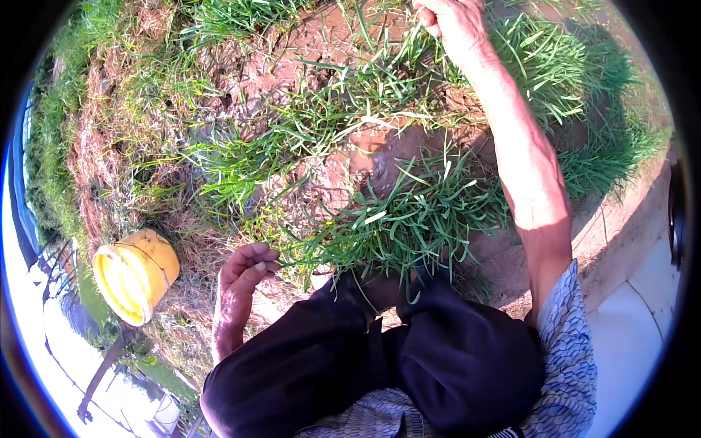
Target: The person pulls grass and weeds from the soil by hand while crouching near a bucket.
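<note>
My left hand [244,274] is beside my knee, at the edge of the green plants [409,219]. Its fingers are curled with the thumb against them, and whatever may be between them is too small to make out. At the top of the view, my right hand [449,18] is closed over the muddy soil [307,62], close to more grass-like leaves [537,66]. Its fingertips are partly cut off by the frame, and I cannot tell what they hold. Both my knees are bent in front of the plants.
A yellow bucket [157,266] lies tipped on its side on dry grass at the left, its opening facing left. Dry straw [102,146] covers the ground beyond it. A pale smooth surface [628,328] is at the lower right, with a dark round object [677,215] above it.
</note>
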`<state>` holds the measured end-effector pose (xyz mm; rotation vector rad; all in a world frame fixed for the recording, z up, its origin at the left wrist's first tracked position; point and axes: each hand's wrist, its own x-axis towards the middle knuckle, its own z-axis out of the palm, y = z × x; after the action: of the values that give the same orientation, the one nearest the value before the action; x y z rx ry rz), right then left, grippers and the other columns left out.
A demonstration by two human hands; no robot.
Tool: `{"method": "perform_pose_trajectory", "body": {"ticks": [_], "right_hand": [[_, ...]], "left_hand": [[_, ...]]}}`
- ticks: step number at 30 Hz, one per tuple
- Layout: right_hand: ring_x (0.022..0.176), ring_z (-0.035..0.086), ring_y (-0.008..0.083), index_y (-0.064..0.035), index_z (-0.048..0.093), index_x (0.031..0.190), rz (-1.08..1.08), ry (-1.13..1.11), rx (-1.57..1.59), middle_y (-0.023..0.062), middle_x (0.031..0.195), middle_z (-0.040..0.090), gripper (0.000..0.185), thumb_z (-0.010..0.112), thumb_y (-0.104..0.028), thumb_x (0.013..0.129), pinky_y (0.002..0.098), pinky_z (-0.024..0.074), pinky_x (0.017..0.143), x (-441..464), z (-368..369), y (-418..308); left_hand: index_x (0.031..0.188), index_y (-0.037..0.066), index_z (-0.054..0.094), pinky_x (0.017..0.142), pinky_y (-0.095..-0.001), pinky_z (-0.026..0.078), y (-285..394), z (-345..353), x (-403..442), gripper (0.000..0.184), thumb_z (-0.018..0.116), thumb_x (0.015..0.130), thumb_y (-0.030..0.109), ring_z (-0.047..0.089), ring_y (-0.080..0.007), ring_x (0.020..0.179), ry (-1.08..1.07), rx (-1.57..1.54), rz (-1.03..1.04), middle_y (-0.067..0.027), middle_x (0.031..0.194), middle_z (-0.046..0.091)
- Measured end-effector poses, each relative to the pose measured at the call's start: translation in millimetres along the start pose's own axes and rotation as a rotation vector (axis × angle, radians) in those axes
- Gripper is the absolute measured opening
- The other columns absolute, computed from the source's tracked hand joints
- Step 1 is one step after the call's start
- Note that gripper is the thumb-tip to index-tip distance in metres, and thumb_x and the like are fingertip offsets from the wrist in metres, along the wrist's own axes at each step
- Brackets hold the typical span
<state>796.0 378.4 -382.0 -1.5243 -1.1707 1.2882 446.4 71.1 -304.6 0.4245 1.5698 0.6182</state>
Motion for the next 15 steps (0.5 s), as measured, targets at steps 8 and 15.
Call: {"method": "perform_pose_trajectory", "body": {"ticks": [8, 15], "right_hand": [[0.051, 0.057, 0.0076, 0.0026, 0.064, 0.086, 0.309, -0.372, -0.326, 0.0061, 0.062, 0.061, 0.028, 0.068, -0.025, 0.085, 0.0196, 0.0436, 0.045, -75.8, -41.9, 42.5], [0.067, 0.062, 0.0342, -0.0045, 0.056, 0.09, -0.474, -0.191, -0.879, 0.0135, 0.074, 0.06, 0.024, 0.068, -0.017, 0.074, 0.0408, 0.0499, 0.057, -76.7, -23.0, 124.5]], "left_hand": [[0.121, -0.001, 0.055, 0.086, -0.03, 0.049, -1.6, 3.1, -6.1, 0.034, 0.058, 0.089, 0.009, 0.063, -0.0162, 0.092, -0.041, -0.034, 0.076, -0.0115, 0.108, 0.065], [0.121, -0.001, 0.055, 0.086, -0.0293, 0.049, 2.5, 2.8, -13.6, 0.034, 0.06, 0.088, 0.011, 0.062, -0.0157, 0.092, -0.039, -0.006, 0.118, -0.0111, 0.108, 0.065]]}}
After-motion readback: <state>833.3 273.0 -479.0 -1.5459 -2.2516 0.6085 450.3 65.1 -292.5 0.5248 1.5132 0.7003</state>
